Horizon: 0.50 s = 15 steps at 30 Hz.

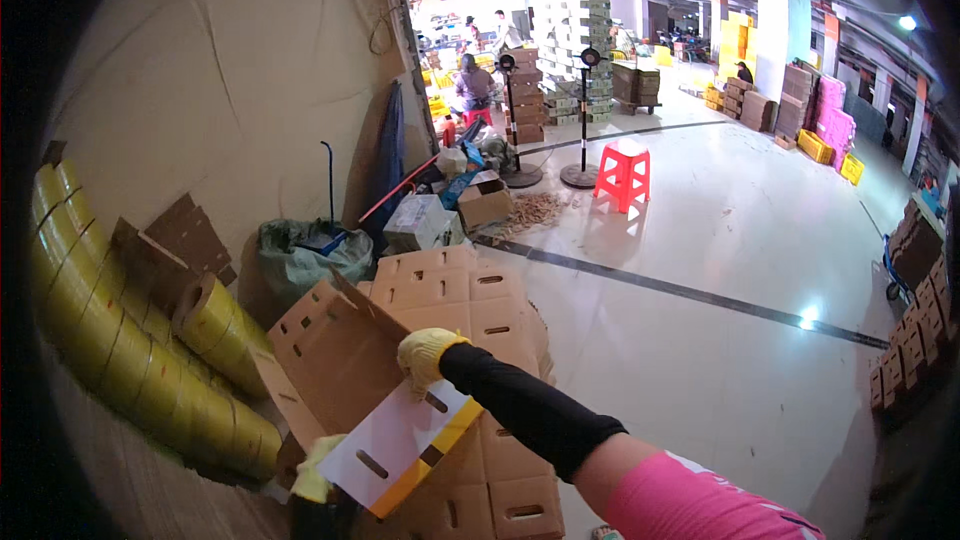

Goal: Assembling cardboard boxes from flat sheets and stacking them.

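Observation:
An open cardboard box [345, 355] with a brown inside is tilted in front of me. One outer side is white with a yellow band and has slot-shaped hand holes. My right hand [428, 355], in a pale yellow knit glove, is closed over the box's right-hand corner. Gloved the same way, my left hand [318, 468] grips its near left corner; some fingers are hidden behind the panel. Beneath and beyond it stand stacked brown cartons [425, 285] with slotted hand holes.
Big rolls of yellow tape [130, 340] line the wall on the left, beside folded cardboard [185, 240]. A green sack [315, 250] and a scrap-filled carton [485, 200] lie ahead. Further off are a red stool [624, 175], two pedestal fans [584, 120] and a seated person [474, 88].

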Available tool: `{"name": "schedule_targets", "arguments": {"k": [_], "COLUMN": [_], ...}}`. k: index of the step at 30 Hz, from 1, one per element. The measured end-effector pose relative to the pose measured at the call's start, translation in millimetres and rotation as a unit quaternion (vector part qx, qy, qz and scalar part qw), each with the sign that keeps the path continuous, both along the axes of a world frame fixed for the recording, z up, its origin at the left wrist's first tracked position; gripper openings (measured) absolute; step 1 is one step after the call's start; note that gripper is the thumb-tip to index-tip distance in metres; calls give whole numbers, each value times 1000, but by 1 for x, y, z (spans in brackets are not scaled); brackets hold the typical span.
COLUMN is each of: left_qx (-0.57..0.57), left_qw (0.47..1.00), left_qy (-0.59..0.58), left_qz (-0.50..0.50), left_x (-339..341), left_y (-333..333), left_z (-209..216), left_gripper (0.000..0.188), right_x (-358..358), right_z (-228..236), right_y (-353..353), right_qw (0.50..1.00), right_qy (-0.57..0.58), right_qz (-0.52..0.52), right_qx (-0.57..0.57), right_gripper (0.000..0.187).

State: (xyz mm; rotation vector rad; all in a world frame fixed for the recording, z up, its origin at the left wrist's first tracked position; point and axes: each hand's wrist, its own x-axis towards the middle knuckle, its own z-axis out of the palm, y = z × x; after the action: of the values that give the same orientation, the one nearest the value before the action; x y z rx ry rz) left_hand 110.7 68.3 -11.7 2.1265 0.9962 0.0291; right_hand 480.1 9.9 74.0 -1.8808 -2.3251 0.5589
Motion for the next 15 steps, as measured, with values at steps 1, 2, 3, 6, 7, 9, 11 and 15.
{"name": "schedule_targets", "arguments": {"k": [1,2,3,6,7,9,11,15], "left_qx": [39,112,107,162,179,-5,31,3], "left_qw": [992,952,953,940,936,879,869,856], "left_qy": [-88,-212,-209,-215,-219,-347,-356,-423], "left_qz": [80,190,191,211,211,326,342,298], "left_x": [-7,-13,-7,19,32,50,44,60], "left_y": [-3,-19,-37,-127,-148,-169,-165,-155], "left_z": [-4,3,-1,-8,-10,10,6,6], "left_gripper": [43,46,46,85,101,104,96,73], "right_x": [8,10,13,9,21,24,38,26], "right_z": [-15,-22,-30,-17,-27,-11,-24,-73], "right_y": [8,11,10,-7,-14,-46,-74,-95], "right_qw": [1000,998,997,996,990,957,909,822], "right_qy": [13,33,36,62,105,189,296,493], "right_qz": [3,-17,-17,16,-7,-73,-123,-253], "right_qx": [-23,-56,-61,56,97,207,266,132], "right_gripper": [53,53,53,49,44,53,68,71]}}
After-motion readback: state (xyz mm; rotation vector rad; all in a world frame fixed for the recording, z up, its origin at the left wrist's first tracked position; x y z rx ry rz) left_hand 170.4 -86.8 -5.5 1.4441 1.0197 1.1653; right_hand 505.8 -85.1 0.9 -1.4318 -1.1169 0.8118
